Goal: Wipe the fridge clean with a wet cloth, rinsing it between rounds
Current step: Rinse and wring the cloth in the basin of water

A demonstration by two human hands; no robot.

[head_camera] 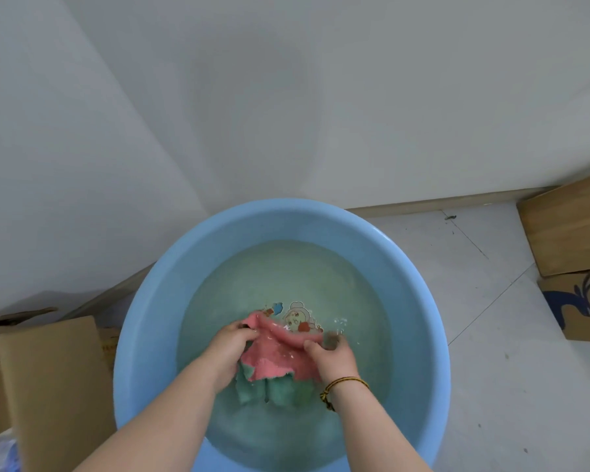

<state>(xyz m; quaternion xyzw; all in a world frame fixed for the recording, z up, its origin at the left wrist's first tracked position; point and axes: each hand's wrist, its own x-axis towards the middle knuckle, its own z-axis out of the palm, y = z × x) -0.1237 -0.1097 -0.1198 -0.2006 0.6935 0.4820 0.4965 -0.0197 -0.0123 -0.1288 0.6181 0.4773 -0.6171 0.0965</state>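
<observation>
Just two hands [230, 349] [332, 357], one cloth [276, 356], one basin [143, 318].

Can't really make out the cartoon print [298, 316] on the bottom of the round light-blue plastic basin [147, 318]. The pink-and-green terry cloth [276, 356] covers its lower half and the water's murky. The right hand [334, 359] has its fingertips blurred under the surface. The basin's near rim runs off the bottom edge, same with both forearms. The plain brown cardboard box [55, 386] on the left and the blue-printed cardboard box [579, 301] on the right are cropped too. That dark speck [451, 217] on the floor tile is too small to tell.
</observation>
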